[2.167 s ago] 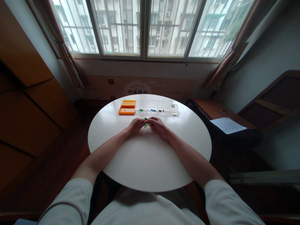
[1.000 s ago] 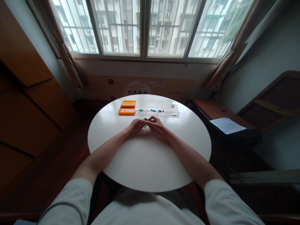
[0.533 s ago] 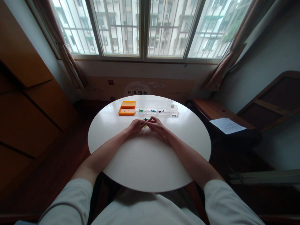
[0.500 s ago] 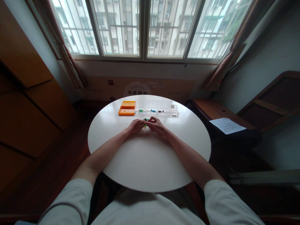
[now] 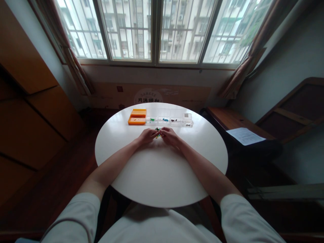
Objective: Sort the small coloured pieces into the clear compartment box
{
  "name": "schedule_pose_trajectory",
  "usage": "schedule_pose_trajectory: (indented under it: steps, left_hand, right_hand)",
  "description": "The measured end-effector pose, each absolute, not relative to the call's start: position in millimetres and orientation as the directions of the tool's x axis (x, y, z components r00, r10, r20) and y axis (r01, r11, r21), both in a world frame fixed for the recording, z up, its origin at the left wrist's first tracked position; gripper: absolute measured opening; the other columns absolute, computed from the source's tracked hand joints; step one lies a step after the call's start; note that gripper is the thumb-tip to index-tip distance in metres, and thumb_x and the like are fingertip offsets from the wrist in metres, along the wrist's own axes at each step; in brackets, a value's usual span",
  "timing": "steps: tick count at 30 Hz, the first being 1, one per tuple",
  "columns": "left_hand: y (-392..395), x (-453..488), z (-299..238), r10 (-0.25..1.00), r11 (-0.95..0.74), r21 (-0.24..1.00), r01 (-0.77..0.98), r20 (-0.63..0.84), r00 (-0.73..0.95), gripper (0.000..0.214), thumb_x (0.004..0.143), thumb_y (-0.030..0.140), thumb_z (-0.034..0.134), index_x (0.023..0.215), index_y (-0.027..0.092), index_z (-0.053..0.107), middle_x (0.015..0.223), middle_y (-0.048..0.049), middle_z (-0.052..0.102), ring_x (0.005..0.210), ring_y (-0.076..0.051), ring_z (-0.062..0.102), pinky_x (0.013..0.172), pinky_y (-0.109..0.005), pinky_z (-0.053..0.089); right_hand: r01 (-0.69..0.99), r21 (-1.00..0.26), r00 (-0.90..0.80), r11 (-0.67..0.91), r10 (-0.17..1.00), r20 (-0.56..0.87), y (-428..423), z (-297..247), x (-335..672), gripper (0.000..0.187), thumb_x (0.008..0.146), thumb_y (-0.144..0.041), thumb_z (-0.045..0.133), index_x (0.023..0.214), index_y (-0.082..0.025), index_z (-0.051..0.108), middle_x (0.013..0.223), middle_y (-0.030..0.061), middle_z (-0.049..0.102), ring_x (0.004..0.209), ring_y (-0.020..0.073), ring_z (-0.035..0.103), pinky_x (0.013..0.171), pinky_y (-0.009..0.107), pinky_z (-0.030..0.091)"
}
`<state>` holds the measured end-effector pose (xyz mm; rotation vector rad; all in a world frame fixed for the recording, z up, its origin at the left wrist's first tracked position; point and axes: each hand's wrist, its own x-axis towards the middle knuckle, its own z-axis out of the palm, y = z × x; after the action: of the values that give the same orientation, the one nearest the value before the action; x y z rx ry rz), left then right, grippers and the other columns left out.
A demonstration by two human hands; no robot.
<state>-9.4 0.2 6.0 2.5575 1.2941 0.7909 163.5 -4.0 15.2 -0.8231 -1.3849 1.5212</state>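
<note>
Both hands meet over a small pile of green, yellow and dark pieces (image 5: 158,129) in the middle of the white round table. My left hand (image 5: 148,135) reaches in from the left, its fingers drawn together at the pile. From the other side comes my right hand (image 5: 169,135), fingers bent and pinched, its tips close to the left fingertips. Whatever the fingers hold is too small to make out. Just beyond the hands, a row of clear compartments (image 5: 177,124) holds small green, blue, dark and whitish pieces. An orange tray (image 5: 129,122) with a few tiny bits adjoins its left end.
The round white table (image 5: 157,175) stands below a barred window (image 5: 131,30). A wooden bench (image 5: 222,118) with a sheet of paper (image 5: 244,135) is on the right. Wooden cabinets (image 5: 48,125) stand on the left.
My right hand has lowered slightly and its fingers have closed in more. My left hand has barely moved. The tray and compartments stay where they were.
</note>
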Motion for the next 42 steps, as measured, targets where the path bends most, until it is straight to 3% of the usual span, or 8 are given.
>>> schedule_pose_trajectory:
  steps: [20, 42]
  left_hand:
    - [-0.2, -9.6, 7.1, 0.778, -0.621, 0.355, 0.699, 0.384, 0.497, 0.058, 0.088, 0.054, 0.028, 0.067, 0.014, 0.063, 0.053, -0.0003, 0.052, 0.049, -0.009, 0.043, 0.05, -0.021, 0.024]
    - [0.6, -9.1, 5.2, 0.78, -0.615, 0.336, 0.713, 0.394, 0.487, 0.054, 0.087, 0.053, 0.032, 0.065, 0.014, 0.063, 0.05, -0.0003, 0.051, 0.048, -0.009, 0.041, 0.051, -0.022, 0.024]
  right_hand:
    - [-0.216, -0.976, -0.375, -0.03, 0.925, 0.055, -1.8, 13.6, 164.3, 0.029, 0.055, -0.036, 0.074, 0.07, -0.013, 0.064, 0.055, -0.0014, 0.053, 0.049, 0.0064, 0.04, 0.047, 0.022, 0.028]
    - [-0.114, -0.993, -0.388, -0.01, 0.921, 0.035, 1.5, 13.5, 164.9, 0.023, 0.058, -0.033, 0.071, 0.065, -0.013, 0.062, 0.054, -0.0013, 0.052, 0.049, 0.0066, 0.042, 0.045, 0.02, 0.03]
